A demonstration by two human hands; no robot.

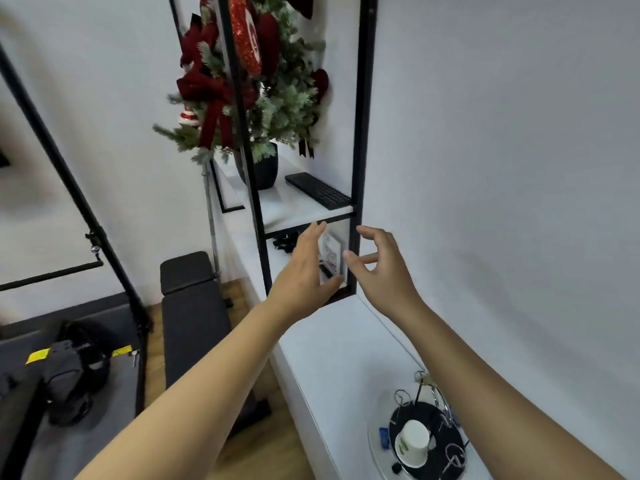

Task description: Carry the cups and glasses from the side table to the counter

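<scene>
Both hands are reaching forward at the lower shelf opening of a black metal shelving frame (360,140). The left hand (306,268) is extending with fingers straight and thumb apart, its palm lying against a small clear stand bearing a printed code card (331,256); whether it is gripping the stand cannot be told. The right hand (379,263) is hovering just beside the stand on the other side, fingers spread and curled, holding nothing.

One white paper cup (412,445) is sitting upside down, near the bottom edge of the view, on a round black cup rack (427,441) with thin wire loops. The rack is resting on a clear round tray (375,445) on the white tabletop (346,348). The cup is lying well apart from both hands, below the right forearm and close to the person.

Counted items: one cup, one rack, one tray, one card stand. On the upper shelf, one black keyboard (317,190) and one dark pot holding a decorated evergreen arrangement (249,88) with red ribbons are standing. To the left, one black padded bench (194,317) is standing on the wooden floor.
</scene>
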